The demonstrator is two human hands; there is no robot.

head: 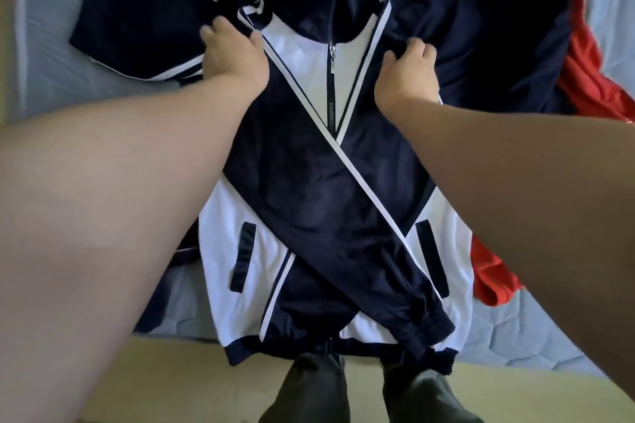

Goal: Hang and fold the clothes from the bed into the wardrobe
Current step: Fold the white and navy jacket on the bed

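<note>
Navy-and-white zip track jacket (309, 182) lies flat on the blue-grey bedsheet (44, 45), sleeves crossed. Left hand (233, 55) and right hand (409, 72) each pinch a shoulder. Fabric looks light, slick, floppy; grip at shoulders.

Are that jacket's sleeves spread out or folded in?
Folded in: both sleeves lie crossed in an X over the front of the jacket.

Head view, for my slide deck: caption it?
Left hand and right hand grip a navy-and-white jacket on the bed, sleeves crossed over its front.
</note>
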